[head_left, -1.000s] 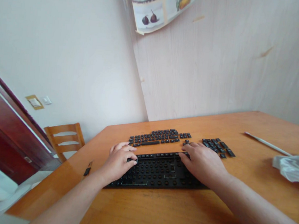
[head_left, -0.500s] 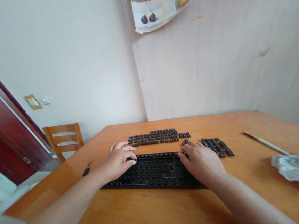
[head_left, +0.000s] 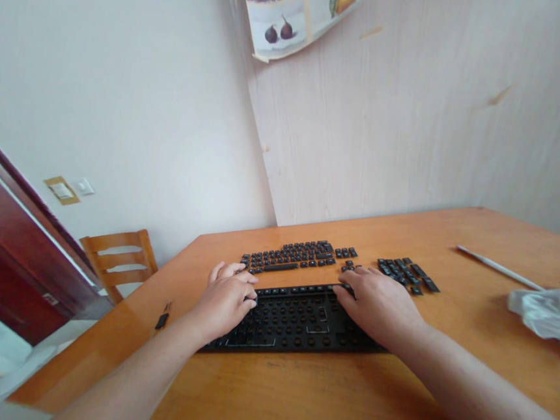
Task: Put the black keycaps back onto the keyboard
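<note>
A black keyboard base (head_left: 294, 322) with its keycaps off lies on the wooden table (head_left: 322, 397) in front of me. My left hand (head_left: 227, 298) is curled round its left end, thumb on the top face. My right hand (head_left: 374, 303) covers its right part, fingers bent over the far edge. Behind the base, loose black keycaps are laid out in rows: a main block (head_left: 290, 257), a small cluster (head_left: 346, 253) and a number-pad group (head_left: 406, 273).
A thin white stick (head_left: 498, 268) and a crumpled clear plastic bag (head_left: 548, 312) lie at the right. A small black part (head_left: 162, 320) sits near the table's left edge. A wooden chair (head_left: 119, 258) stands beyond the left corner. Walls are close behind.
My left hand has shifted slightly forward and to the right on the keyboard's left end. The right hand and the keycaps stay where they were.
</note>
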`<action>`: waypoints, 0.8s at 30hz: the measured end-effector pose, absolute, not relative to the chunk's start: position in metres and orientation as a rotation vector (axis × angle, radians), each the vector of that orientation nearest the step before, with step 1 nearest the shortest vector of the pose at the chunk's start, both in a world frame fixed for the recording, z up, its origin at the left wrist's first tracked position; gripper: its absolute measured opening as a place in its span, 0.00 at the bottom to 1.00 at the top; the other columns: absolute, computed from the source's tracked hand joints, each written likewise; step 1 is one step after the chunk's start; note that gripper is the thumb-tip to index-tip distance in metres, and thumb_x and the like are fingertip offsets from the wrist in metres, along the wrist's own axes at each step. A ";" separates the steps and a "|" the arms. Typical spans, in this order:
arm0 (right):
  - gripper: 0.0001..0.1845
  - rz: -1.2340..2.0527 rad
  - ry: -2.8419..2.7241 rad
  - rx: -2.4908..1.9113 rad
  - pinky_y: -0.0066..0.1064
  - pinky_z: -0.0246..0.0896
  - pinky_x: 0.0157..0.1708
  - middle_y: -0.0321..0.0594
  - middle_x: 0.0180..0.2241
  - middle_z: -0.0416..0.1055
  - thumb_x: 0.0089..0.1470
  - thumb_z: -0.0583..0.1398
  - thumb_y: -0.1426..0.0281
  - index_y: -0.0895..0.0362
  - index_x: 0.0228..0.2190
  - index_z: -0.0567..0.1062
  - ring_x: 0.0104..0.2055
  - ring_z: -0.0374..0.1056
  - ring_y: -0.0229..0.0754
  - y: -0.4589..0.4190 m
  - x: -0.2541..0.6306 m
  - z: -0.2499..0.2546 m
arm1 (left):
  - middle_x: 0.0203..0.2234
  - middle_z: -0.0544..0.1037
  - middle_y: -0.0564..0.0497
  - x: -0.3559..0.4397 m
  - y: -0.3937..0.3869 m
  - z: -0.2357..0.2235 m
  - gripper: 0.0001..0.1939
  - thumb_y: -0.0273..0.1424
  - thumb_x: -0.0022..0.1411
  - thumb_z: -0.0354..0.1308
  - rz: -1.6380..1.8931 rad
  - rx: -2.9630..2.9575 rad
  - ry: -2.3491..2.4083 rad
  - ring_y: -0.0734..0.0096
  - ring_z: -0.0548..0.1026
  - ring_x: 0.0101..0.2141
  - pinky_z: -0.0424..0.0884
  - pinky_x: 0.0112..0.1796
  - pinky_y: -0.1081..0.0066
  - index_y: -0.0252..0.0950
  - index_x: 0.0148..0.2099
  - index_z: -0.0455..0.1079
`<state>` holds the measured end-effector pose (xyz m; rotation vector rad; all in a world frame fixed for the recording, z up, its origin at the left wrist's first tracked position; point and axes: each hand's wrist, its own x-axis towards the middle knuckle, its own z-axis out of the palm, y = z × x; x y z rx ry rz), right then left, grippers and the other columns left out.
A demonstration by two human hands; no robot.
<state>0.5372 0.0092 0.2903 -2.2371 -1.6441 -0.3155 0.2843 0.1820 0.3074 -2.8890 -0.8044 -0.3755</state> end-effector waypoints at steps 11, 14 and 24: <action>0.18 -0.277 -1.652 -2.245 0.35 0.60 0.40 0.44 0.35 0.75 0.62 0.51 0.60 0.54 0.35 0.78 0.42 0.70 0.48 0.010 0.538 0.290 | 0.39 0.81 0.56 0.292 0.180 0.309 0.05 0.28 0.54 0.61 -0.356 -2.909 -0.770 0.54 0.65 0.54 0.40 0.60 0.42 0.45 0.32 0.77; 0.18 -0.278 -1.653 -2.247 0.35 0.60 0.39 0.44 0.35 0.75 0.62 0.51 0.60 0.54 0.34 0.77 0.42 0.70 0.48 0.010 0.538 0.289 | 0.38 0.81 0.56 0.291 0.179 0.309 0.05 0.29 0.55 0.60 -0.366 -2.913 -0.771 0.54 0.65 0.54 0.39 0.60 0.42 0.45 0.32 0.77; 0.18 -0.290 -1.641 -2.240 0.36 0.60 0.40 0.44 0.36 0.75 0.62 0.51 0.60 0.54 0.36 0.78 0.43 0.70 0.48 0.010 0.539 0.289 | 0.44 0.81 0.60 0.278 0.201 0.297 0.03 0.36 0.56 0.63 -0.399 -3.002 -0.945 0.55 0.63 0.58 0.42 0.59 0.42 0.51 0.34 0.78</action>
